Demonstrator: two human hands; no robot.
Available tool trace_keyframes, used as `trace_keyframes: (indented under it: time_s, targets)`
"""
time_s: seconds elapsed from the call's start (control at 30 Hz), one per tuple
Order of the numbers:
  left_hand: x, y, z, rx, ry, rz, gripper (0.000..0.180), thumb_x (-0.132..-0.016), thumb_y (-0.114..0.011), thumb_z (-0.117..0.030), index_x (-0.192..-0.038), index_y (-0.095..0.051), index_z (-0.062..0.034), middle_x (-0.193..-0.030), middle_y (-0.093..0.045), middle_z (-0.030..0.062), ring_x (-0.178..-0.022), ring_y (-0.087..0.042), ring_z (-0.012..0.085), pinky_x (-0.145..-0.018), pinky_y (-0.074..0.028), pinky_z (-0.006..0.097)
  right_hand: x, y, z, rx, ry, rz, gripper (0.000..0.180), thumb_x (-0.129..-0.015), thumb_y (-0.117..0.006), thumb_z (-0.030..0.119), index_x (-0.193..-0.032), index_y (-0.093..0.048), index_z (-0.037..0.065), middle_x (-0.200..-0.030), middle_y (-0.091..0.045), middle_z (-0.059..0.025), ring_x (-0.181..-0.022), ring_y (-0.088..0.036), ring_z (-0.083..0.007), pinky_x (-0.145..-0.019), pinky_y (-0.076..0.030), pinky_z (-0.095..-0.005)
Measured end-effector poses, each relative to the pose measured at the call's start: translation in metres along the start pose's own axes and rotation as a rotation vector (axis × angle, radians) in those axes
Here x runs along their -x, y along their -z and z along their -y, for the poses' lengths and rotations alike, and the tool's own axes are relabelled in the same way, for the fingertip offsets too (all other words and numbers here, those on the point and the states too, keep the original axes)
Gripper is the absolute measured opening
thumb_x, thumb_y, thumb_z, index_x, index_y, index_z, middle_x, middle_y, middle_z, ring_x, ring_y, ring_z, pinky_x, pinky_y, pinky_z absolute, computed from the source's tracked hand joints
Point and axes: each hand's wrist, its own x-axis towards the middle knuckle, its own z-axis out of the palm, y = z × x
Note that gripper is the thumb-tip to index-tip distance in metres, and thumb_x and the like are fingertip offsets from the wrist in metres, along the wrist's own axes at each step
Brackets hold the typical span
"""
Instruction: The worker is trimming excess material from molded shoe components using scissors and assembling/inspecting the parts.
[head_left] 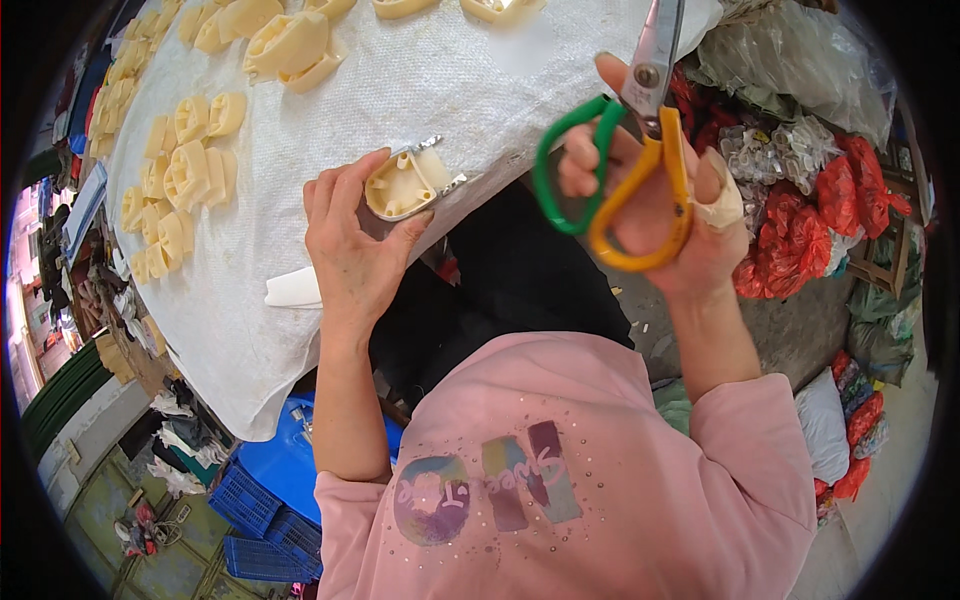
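My left hand point(345, 240) pinches a small cream plastic part point(408, 188) between thumb and fingers at the table's near edge. The part is a rounded, hollow shell with small posts inside, a silvery rim and two shiny silver ends sticking out on its right. My right hand point(705, 240) is closed on a pair of scissors point(648, 90) with one green and one yellow handle. Their blades point up and away, cut off by the top of the view. Beige tape wraps a digit of this hand. The scissors are apart from the plastic part.
White woven cloth point(400, 100) covers the table. Several similar cream parts point(190, 175) lie in clusters to the left and far side. A white curved piece point(293, 289) lies beside my left wrist. Red and clear plastic bags point(800, 230) stand at right; blue crates point(265, 535) sit lower left.
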Motion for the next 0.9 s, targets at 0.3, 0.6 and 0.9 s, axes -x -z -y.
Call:
trace_keyframes:
  time_s: [0.3, 0.6, 0.9]
  targets:
    - [0.000, 0.001, 0.000, 0.007, 0.005, -0.003, 0.062, -0.052, -0.080, -0.001, -0.110, -0.060, -0.0063, -0.098, -0.058, 0.0083, -0.094, -0.051, 0.0270, -0.084, -0.045, 0.036, -0.023, -0.041, -0.036, 0.182, 0.333, -0.132, 0.050, -0.086, -0.051, 0.005, -0.133, -0.034, 0.000, -0.093, -0.053, -0.0081, -0.077, -0.050, -0.0123, -0.073, -0.043, -0.0265]
    - [0.000, 0.001, 0.001, -0.004, 0.003, 0.021, 0.059, -0.055, -0.078, -0.004, -0.112, -0.061, -0.0049, -0.098, -0.058, 0.0080, -0.096, -0.052, 0.0256, -0.088, -0.042, 0.035, -0.046, -0.021, -0.063, 0.036, 0.236, -0.113, 0.046, -0.086, -0.045, 0.004, -0.130, -0.032, 0.003, -0.087, -0.046, -0.0083, -0.072, -0.044, -0.0141, -0.066, -0.040, -0.0303]
    - [0.000, 0.002, 0.003, 0.014, -0.007, 0.012, 0.060, -0.055, -0.079, -0.007, -0.112, -0.060, -0.0046, -0.097, -0.057, 0.0079, -0.096, -0.052, 0.0252, -0.088, -0.043, 0.034, -0.083, -0.023, -0.077, 0.150, 0.305, -0.206, 0.040, -0.083, -0.044, 0.005, -0.122, -0.036, 0.000, -0.085, -0.051, -0.0086, -0.072, -0.051, -0.0149, -0.063, -0.043, -0.0295]
